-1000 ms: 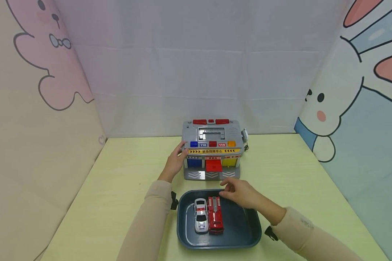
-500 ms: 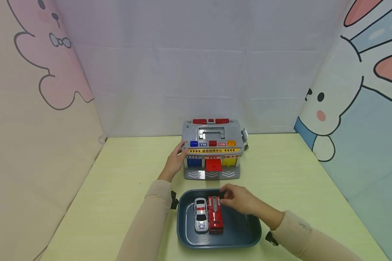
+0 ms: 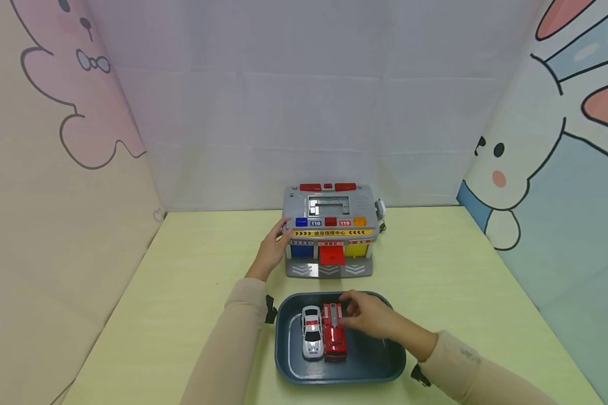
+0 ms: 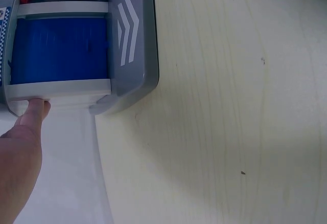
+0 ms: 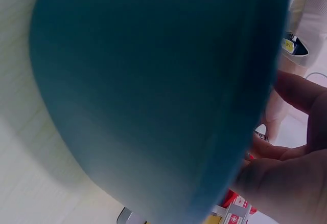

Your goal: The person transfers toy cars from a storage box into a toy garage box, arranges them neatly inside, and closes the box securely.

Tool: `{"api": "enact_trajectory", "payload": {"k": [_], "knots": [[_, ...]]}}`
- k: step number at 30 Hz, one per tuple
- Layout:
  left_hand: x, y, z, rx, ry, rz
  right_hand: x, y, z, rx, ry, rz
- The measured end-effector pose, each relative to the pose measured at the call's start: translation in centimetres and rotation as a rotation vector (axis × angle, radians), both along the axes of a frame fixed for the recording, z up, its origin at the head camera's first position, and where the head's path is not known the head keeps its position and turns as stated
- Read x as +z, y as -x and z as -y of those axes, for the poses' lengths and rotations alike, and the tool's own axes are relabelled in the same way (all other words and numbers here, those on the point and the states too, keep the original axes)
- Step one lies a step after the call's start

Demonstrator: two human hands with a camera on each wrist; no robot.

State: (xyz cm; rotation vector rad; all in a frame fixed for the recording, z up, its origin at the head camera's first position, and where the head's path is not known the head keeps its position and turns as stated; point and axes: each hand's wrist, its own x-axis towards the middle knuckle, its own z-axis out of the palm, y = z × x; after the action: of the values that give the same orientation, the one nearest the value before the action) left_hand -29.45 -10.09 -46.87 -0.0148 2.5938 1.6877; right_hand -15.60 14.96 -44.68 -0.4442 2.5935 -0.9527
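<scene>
A red toy fire truck point(image 3: 335, 340) lies in a dark blue tray point(image 3: 372, 360) on the table point(image 3: 182, 298), its long axis running from the person toward a grey toy station point(image 3: 329, 270) beyond. The right hand point(image 3: 374, 316) is nearer: it comes over the tray from the right, thumb and forefinger bent with a gap between them, at the truck's far right corner; whether they grip it I cannot tell. A white toy car point(image 3: 312, 340) lies close along the truck's left side. The left hand point(image 3: 270, 253), well away, rests against the station's left side with fingers extended.
</scene>
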Motion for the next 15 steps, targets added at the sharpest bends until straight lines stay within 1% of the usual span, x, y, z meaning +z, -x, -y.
{"api": "enact_trajectory", "payload": {"k": [5, 9, 15], "knots": [[-0.06, 0.14, -0.01, 0.001, 0.012, 0.008, -0.27, -0.13, 0.21, 0.014, -0.014, 0.016], [0.04, 0.01, -0.02, -0.002, 0.009, 0.004, -0.59, -0.21, 0.43, 0.035, -0.009, 0.055], [0.03, -0.07, -0.01, -0.001, 0.009, 0.002, -1.01, -0.32, 0.59, 0.062, -0.008, 0.073]]}}
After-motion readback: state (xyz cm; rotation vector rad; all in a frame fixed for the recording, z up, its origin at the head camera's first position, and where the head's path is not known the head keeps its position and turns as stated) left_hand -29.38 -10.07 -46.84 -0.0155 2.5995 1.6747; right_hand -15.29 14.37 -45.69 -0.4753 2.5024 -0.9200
